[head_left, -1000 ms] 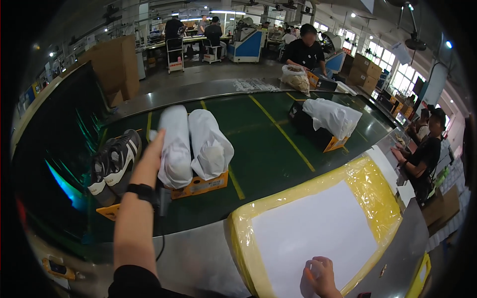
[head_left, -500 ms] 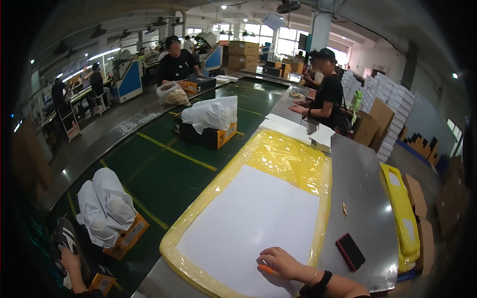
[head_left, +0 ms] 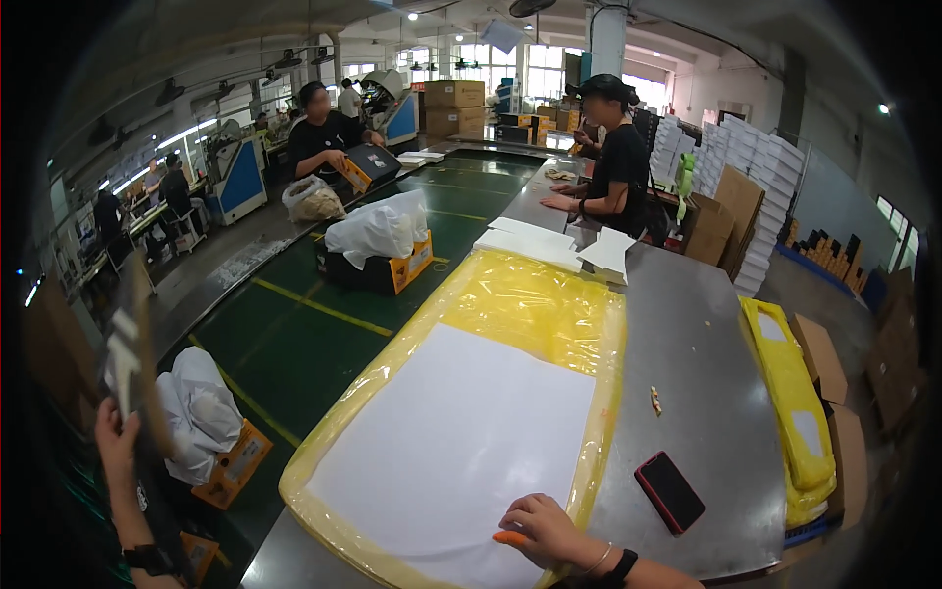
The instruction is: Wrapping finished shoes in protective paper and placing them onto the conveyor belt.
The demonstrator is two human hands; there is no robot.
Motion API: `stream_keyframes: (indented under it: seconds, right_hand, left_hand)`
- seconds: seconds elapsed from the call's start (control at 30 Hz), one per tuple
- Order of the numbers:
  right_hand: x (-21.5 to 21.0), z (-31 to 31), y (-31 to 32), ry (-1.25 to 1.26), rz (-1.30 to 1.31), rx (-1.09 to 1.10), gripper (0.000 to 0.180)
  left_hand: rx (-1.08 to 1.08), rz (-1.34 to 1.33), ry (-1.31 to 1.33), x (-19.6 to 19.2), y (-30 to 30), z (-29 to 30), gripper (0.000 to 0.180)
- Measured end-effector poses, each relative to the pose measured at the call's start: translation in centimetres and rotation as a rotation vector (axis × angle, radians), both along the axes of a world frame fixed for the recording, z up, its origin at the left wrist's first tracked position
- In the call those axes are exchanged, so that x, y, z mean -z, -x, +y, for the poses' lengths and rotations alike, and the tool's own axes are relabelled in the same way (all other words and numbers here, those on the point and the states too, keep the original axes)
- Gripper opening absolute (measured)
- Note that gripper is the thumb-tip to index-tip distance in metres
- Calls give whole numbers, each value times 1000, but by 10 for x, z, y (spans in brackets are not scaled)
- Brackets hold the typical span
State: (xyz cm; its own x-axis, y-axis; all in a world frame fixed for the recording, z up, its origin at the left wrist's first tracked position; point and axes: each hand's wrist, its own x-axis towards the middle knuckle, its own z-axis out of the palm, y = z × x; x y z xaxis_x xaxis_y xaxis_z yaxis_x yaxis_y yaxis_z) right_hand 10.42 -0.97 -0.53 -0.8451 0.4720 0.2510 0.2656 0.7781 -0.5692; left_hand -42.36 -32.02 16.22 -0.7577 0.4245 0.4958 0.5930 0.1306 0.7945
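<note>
At the far left, my left hand (head_left: 118, 447) is raised and closed on a shoe (head_left: 145, 368), dark with light stripes in the earlier frame and now smeared by motion. My right hand (head_left: 542, 530) lies on a large white paper sheet (head_left: 456, 417), its fingers loosely bent and the thumb apart. Something orange (head_left: 510, 539) shows at that thumb, perhaps a finger cover. Under the paper is a yellow pad wrapped in clear plastic (head_left: 535, 294). Beside my left hand, a white-wrapped bundle (head_left: 199, 412) rests on an orange and black shoebox (head_left: 234, 466).
Along the green conveyor (head_left: 314, 339) stands another shoebox (head_left: 402, 267) with white wrapping on top. A phone (head_left: 670, 493) lies on the metal table (head_left: 702, 393). One co-worker (head_left: 329, 137) handles a box across the belt; another (head_left: 613, 162) stands at the table's far end.
My left hand has lifted the shoe up from beside the shoebox. The right hand stays on the paper. Across the belt, the co-worker has tilted a box. The whole view has shifted slightly.
</note>
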Motion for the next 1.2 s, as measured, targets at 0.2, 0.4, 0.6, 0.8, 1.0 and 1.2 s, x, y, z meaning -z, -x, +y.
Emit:
stream_keyframes:
  seconds: [0.2,0.4,0.6,0.8,1.0,1.2]
  right_hand:
    - [12,5,12,-124,55,16,18]
    - [-18,25,20,-80,-115,-22,17]
    - [-102,138,108,-431,184,-111,10]
    - [-97,251,146,140,-93,211,28]
    - [-114,177,91,-167,466,256,18]
    - [-93,144,101,-294,179,-44,75]
  left_hand:
    - [299,510,326,-4,-143,217,38]
    - [798,739,633,70,-220,350,30]
    - [754,328,229,53,-215,342,23]
    - [1050,412,359,50,-274,299,29]
    - [840,578,811,114,-251,383,58]
    - [958,411,889,73,-237,411,72]
